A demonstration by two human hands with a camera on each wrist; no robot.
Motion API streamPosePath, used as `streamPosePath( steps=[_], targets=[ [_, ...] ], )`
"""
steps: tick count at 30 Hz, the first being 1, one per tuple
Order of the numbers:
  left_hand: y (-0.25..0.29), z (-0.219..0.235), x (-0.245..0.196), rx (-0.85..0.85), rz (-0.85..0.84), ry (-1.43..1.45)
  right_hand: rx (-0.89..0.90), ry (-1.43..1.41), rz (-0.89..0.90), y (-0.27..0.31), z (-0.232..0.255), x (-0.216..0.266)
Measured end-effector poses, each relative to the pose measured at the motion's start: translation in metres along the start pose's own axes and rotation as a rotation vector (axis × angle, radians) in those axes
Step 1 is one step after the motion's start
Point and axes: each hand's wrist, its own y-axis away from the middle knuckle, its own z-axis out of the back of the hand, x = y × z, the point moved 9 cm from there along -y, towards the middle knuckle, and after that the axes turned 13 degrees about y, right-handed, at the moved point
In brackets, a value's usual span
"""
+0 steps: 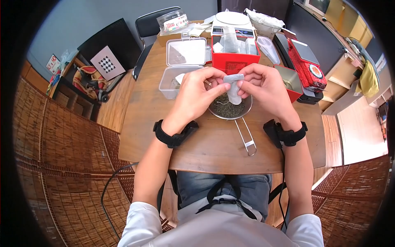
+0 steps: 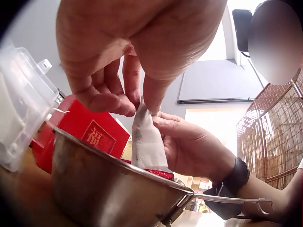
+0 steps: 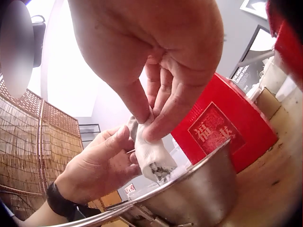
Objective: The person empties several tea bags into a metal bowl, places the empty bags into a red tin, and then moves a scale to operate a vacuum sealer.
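A white tea bag (image 1: pixel 234 92) is pinched at its upper end between the thumbs and fingers of both hands. My left hand (image 1: pixel 193 92) grips it from the left, and my right hand (image 1: pixel 267 90) from the right. Dark bits show at the lower end of the bag in the right wrist view. Below it stands a metal pot (image 2: pixel 104 179) with a wire handle (image 1: pixel 245 138) pointing toward me. Dried green leaves (image 1: pixel 226 109) fill its bottom, and the bag hangs over the rim in both wrist views.
Behind the pot stands an open red box (image 1: pixel 230 61) holding several filled white bags. A clear lidded box (image 1: pixel 166 84) sits at left. To the right are a red-sided container (image 1: pixel 297 95), a clear funnel (image 1: pixel 268 49) and a red packet (image 1: pixel 306 66). A kitchen scale (image 1: pixel 232 18) is farther back.
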Motion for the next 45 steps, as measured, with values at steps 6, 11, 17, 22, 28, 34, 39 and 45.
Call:
streamPosePath(
  steps=[6,11,17,22,28,34,39,45],
  targets=[
    [-0.001,0.007,0.001,-0.044,-0.030,-0.003,0.033,0.030,-0.037,-0.001,-0.002,-0.007],
    [0.000,0.008,0.000,-0.046,-0.008,-0.031,0.005,0.046,-0.035,0.000,0.000,-0.005],
    [-0.001,0.000,0.007,0.021,0.051,-0.063,-0.002,0.075,-0.036,0.000,-0.004,-0.005],
    [-0.001,0.004,0.005,-0.017,0.000,-0.014,-0.019,0.105,-0.017,0.001,-0.001,-0.002],
    [0.000,0.005,0.003,0.009,0.035,-0.035,-0.003,0.122,-0.015,0.001,-0.002,-0.003],
    [0.000,0.008,-0.001,-0.025,0.013,0.001,-0.037,0.113,0.003,0.001,0.001,0.000],
    [0.001,0.001,0.002,0.002,0.025,0.097,-0.032,0.133,-0.007,0.001,0.001,-0.001],
    [0.001,0.002,0.002,0.013,0.002,0.057,-0.094,0.228,0.071,0.003,0.010,0.008]
  ],
)
